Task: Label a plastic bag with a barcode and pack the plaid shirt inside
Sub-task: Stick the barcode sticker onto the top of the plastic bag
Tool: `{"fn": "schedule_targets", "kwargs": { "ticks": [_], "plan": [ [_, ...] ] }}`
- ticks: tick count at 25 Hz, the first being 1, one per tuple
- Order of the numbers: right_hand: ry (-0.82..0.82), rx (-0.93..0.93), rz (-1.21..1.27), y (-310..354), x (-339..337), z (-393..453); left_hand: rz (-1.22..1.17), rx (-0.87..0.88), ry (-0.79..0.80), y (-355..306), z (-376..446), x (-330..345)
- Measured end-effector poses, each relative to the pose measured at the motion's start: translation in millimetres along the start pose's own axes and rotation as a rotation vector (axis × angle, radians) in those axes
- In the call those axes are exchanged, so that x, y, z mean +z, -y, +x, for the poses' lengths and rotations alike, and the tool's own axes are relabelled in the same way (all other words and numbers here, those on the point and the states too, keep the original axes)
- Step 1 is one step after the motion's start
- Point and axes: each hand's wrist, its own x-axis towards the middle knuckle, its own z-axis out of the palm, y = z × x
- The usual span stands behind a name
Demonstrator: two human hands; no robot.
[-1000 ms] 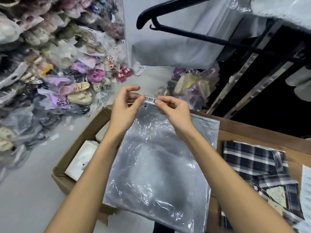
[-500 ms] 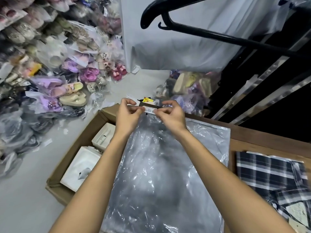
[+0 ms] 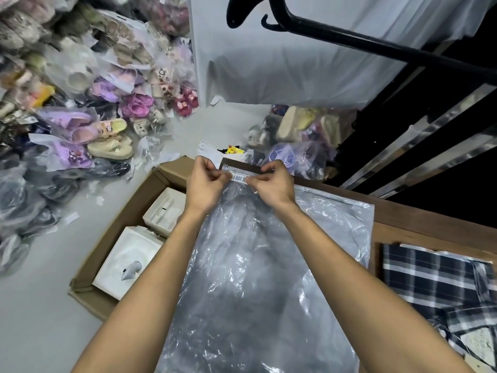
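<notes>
A clear, crinkled plastic bag [image 3: 269,278] lies flat in front of me, its top edge far from me. At that top edge a small white barcode label [image 3: 239,178] is pinched between both hands. My left hand [image 3: 205,184] grips the label's left end with closed fingers. My right hand [image 3: 271,184] holds its right end and the bag's rim. The dark blue and white plaid shirt [image 3: 441,286] lies folded on the wooden table [image 3: 419,224] to the right, with a paper tag on it.
A cardboard box [image 3: 121,232] with white boxes [image 3: 129,262] inside sits on the floor at left. Bagged slippers [image 3: 88,130] pile up on the left and ahead. A black hanger [image 3: 349,36] hangs overhead. Metal rails [image 3: 419,146] run at right.
My hands and the label have shifted slightly away from me along the bag's top edge, and my view has tilted, showing more of the box and floor.
</notes>
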Motion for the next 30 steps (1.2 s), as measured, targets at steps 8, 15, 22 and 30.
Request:
{"fn": "schedule_targets", "kwargs": {
  "ticks": [8,15,22,30],
  "plan": [
    [-0.017,0.064,-0.163,6,2,-1,0.09,0.05,-0.023,11,4,5],
    [-0.041,0.077,-0.268,20,5,5,0.094,0.091,-0.005,7,17,6],
    [-0.056,0.079,-0.335,10,6,-1,0.084,0.105,-0.025,15,3,7],
    [-0.087,0.023,-0.333,5,13,-3,0.092,0.118,-0.039,14,2,9]
  ]
}}
